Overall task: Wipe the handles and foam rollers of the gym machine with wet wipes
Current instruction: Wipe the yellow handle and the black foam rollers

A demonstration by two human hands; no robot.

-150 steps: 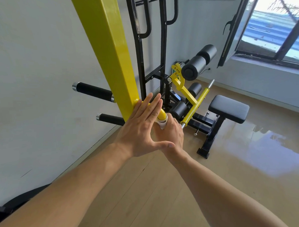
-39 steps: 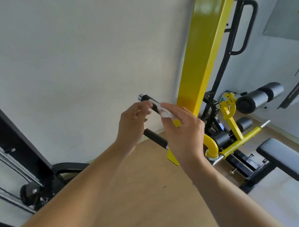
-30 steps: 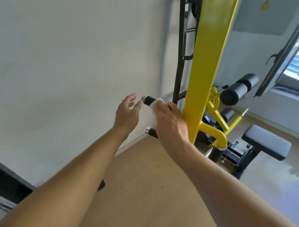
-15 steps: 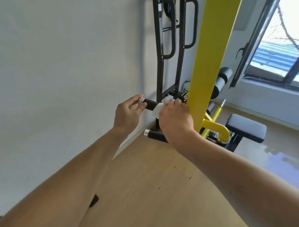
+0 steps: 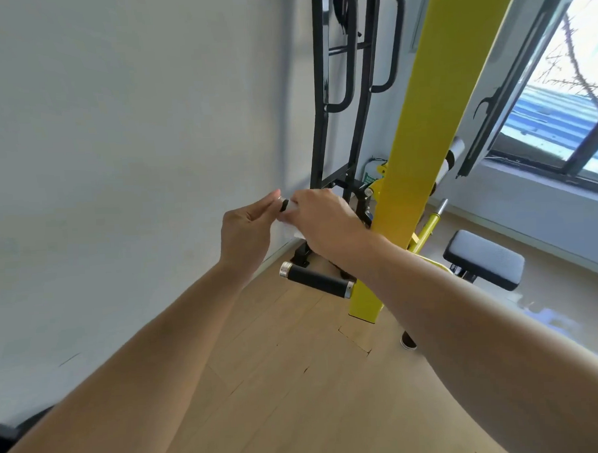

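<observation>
The floor (image 5: 297, 380) is light wood planking, with visible seams and one raised or chipped corner near the yellow post (image 5: 364, 307), whose foot stands on it. A black base bracket (image 5: 302, 255) of the frame sits on the floor by the wall. To the right, the boards carry a glossy wet-looking patch (image 5: 548, 314) below the padded seat (image 5: 484, 259). A small round cap (image 5: 407, 342) lies on the planks beside the right forearm.
</observation>
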